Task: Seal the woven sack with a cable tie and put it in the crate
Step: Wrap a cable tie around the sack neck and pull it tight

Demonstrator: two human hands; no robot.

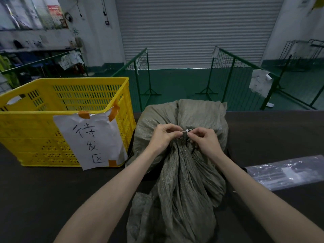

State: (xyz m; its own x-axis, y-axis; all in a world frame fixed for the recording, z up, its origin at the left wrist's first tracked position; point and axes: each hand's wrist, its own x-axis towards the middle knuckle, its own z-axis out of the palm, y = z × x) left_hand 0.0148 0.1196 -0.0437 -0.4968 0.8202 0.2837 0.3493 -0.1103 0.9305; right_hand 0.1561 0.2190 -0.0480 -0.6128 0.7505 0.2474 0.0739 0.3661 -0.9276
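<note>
A grey-green woven sack [182, 172] lies on the dark table [273, 130], its neck bunched together at the middle. A thin white cable tie [187, 131] sits at the bunched neck. My left hand [164, 135] pinches one end of the tie from the left. My right hand [204, 139] pinches the other end from the right, fingers pressed against the gathered fabric. The yellow slatted plastic crate [52, 102] stands to the left of the sack, with a paper label taped on its front.
A clear plastic bag of cable ties [287, 172] lies on the table at the right. Beyond the table's far edge are green metal barriers [140, 74] and a closed roller door [196, 28].
</note>
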